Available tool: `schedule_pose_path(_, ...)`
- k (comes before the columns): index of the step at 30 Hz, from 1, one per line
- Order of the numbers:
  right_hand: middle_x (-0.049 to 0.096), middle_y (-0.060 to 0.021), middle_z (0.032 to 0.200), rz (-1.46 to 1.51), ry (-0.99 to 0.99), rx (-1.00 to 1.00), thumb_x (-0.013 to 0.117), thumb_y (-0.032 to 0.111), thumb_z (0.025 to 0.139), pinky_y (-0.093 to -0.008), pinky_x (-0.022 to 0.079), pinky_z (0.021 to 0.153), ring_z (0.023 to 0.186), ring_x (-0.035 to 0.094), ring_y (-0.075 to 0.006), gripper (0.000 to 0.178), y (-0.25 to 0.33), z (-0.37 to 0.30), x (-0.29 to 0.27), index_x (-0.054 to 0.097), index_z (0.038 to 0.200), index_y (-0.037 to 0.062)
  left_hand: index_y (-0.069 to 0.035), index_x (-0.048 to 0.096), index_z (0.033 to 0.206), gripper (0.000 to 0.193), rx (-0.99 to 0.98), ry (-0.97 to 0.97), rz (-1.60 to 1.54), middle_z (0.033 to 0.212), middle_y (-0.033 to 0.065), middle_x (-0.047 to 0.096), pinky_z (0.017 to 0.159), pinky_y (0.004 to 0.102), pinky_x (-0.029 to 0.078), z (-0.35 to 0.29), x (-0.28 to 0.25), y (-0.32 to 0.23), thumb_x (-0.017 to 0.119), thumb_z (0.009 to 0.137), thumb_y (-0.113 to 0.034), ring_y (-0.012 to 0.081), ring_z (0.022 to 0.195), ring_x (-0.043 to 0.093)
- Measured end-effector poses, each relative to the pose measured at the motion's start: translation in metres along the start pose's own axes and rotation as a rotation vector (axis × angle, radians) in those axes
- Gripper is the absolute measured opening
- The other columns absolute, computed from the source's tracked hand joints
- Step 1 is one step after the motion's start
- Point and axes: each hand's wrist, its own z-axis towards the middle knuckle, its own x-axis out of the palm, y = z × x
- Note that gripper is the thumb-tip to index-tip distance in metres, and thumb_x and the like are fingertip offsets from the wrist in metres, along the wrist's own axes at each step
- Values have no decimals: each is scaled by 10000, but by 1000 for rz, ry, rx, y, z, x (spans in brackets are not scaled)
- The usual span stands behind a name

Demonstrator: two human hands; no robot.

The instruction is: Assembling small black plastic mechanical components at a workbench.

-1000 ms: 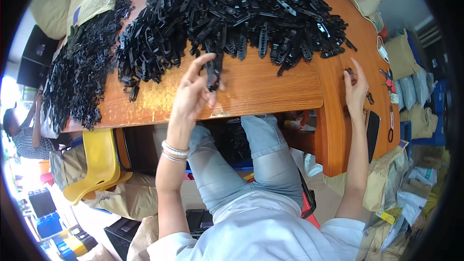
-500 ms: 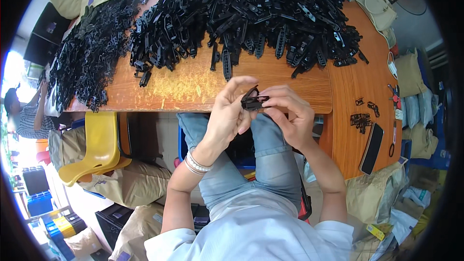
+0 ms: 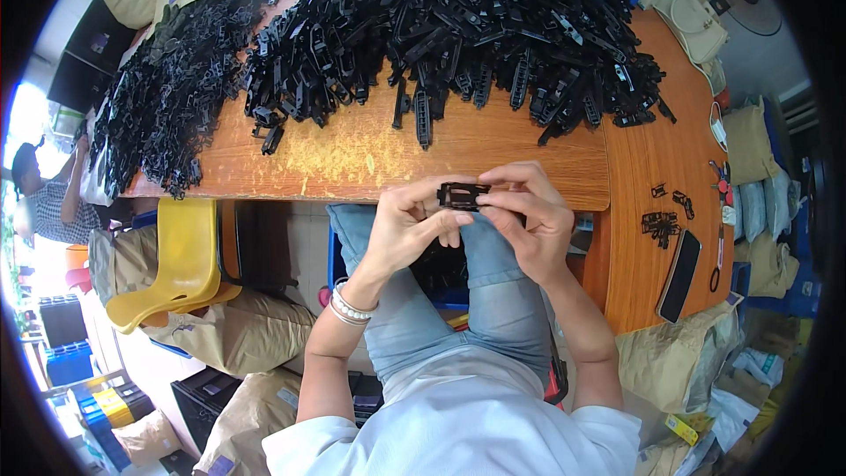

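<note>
Brown table [image 3: 636, 150] w/ blk parts heap [image 3: 467, 31] at back, L hand [image 3: 404, 227] & R hand [image 3: 536, 227] both gripping blk plastic pc [image 3: 458, 197].

Black part [image 3: 461, 187], orange-brown wood-grained table [image 3: 520, 154]

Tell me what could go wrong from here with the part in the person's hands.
The black part is held by the fingertips of the left hand and right hand by the table's front edge, so a slip might drop it toward the lap. The small black pieces lie loose near the phone; the right arm could scatter them. The large heap looks loosely piled and might slide.
</note>
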Motion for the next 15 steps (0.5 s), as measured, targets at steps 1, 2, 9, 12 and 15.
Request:
schedule_pose_path(1, 607, -115, 964, -9, 16, 4, 655, 29, 721, -264, 402, 711, 906, 528, -199, 94, 0, -1, 2, 668, 814, 18, 46, 593, 1034, 264, 2, -2, 2, 664, 39, 620, 461, 179, 446, 0, 0, 1, 635, 777, 2, 84, 531, 580)
schedule_pose_path(2, 603, -110, 999, -19, 32, 8, 662, 46, 716, -267, 388, 713, 916, 520, -208, 90, 0, -2, 3, 677, 804, 33, 45, 596, 1030, 264, 8, -1, 7, 673, 37, 622, 464, 177, 442, 0, 0, 3, 639, 773, 1, 84, 537, 578)
schedule_pose_path(9, 577, -133, 1092, -85, 52, -153, 677, 92, 718, -307, 409, 751, 1011, 517, -272, 149, 0, 0, 6, 661, 856, 36, 34, 641, 933, 192, -71, 105, -436, 761, 64, 626, 516, 215, 456, 1, 0, 15, 637, 802, -106, 112, 670, 597)
schedule_pose_path(12, 574, -139, 1078, -31, -104, -179, 653, 87, 757, -299, 422, 739, 1008, 525, -259, 173, -10, -11, 1, 625, 899, -7, 39, 651, 864, 220, -78, 218, -211, 761, 67, 617, 533, 226, 466, 15, -1, 3, 636, 810, -173, 118, 670, 586)
schedule_pose_path(15, 571, -129, 1026, 118, -293, 75, 604, 65, 807, -258, 428, 712, 916, 544, -198, 139, -4, -17, -2, 608, 891, -47, 10, 660, 829, 236, 96, 132, 266, 746, 58, 611, 513, 225, 467, 52, -21, 1, 654, 794, -224, 110, 637, 585)
